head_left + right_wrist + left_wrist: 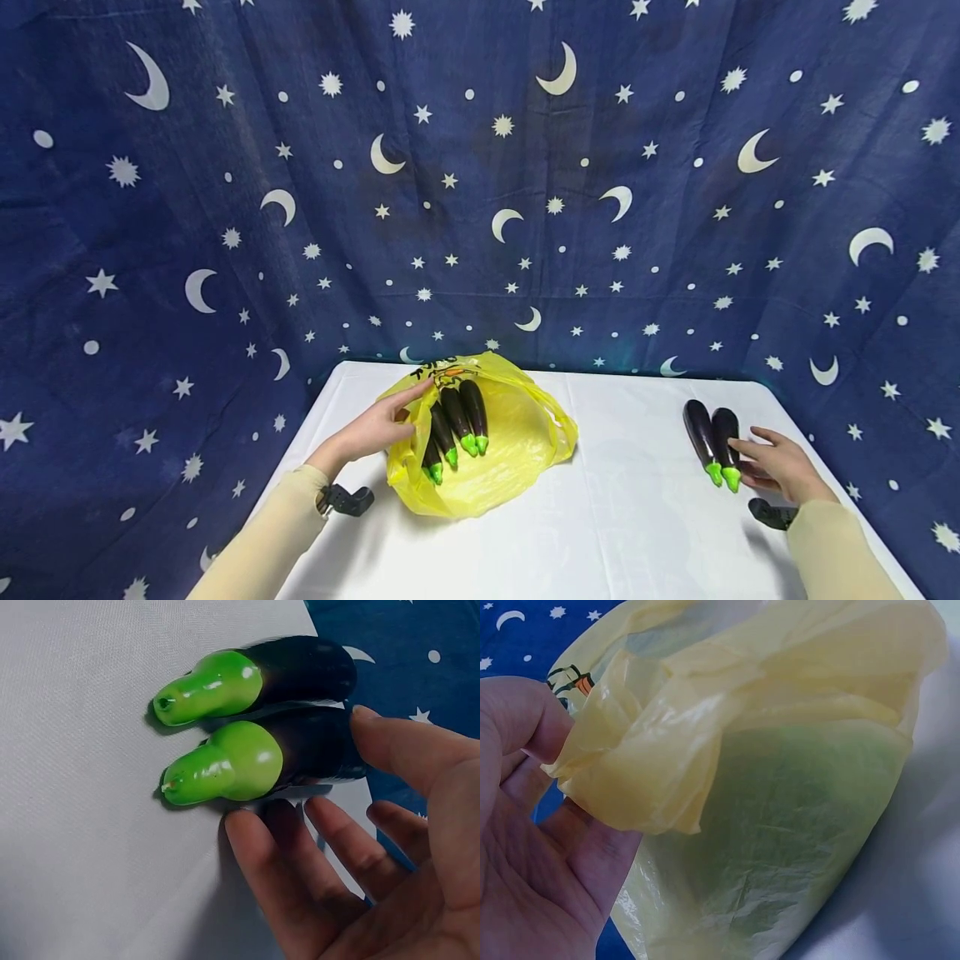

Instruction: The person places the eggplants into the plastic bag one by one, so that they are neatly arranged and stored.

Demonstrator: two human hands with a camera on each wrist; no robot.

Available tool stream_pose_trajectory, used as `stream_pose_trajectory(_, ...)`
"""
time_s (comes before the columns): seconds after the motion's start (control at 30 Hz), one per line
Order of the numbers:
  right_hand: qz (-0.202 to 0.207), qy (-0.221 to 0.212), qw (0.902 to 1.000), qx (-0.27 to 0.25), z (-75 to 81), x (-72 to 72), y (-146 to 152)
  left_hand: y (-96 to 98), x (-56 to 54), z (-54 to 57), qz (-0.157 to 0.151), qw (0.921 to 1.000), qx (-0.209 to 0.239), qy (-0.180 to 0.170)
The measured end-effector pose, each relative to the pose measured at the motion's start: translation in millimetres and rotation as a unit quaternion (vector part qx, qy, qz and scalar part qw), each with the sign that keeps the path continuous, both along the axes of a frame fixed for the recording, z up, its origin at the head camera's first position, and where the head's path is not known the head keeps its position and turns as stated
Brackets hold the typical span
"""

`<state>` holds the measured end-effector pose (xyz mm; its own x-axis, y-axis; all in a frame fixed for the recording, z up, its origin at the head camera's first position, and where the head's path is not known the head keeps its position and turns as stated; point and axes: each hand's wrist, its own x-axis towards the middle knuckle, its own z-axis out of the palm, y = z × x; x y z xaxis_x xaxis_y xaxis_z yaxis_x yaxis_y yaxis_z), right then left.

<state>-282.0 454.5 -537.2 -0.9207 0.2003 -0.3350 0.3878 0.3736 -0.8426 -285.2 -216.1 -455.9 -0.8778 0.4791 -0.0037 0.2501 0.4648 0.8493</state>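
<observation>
A yellow plastic bag (517,479) lies on the table with its mouth facing the front, and several dark eggplants (474,408) with green stem ends rest inside it. My left hand (375,429) pinches the bag's rim on the left side; in the left wrist view the crumpled edge (652,772) sits between thumb and fingers. Toward the right lie two more eggplants side by side, a left one (701,433) and a right one (725,437). Beside the right one is my right hand (783,467), thumb over its far end and fingers spread along its near side, not closed round it.
A white-covered table (600,533) bears everything. Behind it and at both sides hangs a dark blue cloth (480,167) with moons and stars. Each wrist wears a black strap with a small device, such as the left one (348,500).
</observation>
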Motion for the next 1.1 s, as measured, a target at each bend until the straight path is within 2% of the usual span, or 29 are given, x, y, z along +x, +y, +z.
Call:
stream_pose_trajectory(0.27, 0.023, 0.004, 0.9997, -0.001, 4.1, -2.2, -2.9, -0.3, -0.6, -0.5, 0.003, 1.0000, -0.001, -0.002)
stream_pose_trajectory(0.43, 0.021, 0.004, 0.9997, -0.010, 4.2, -2.4, -4.1, 0.3, -1.2, -1.2, 0.003, 1.0000, 0.003, 0.000)
stream_pose_trajectory(0.83, 0.033, 0.006, 0.9994, -0.006, -3.3, -3.2, -2.7, 0.6, -1.1, -1.3, 0.001, 1.0000, 0.005, 0.002)
stream_pose_trajectory(1.1, 0.047, 0.010, 0.9989, 0.005, -2.3, -2.7, -3.5, 0.8, -2.4, -3.3, 0.000, 0.9999, 0.007, 0.008)
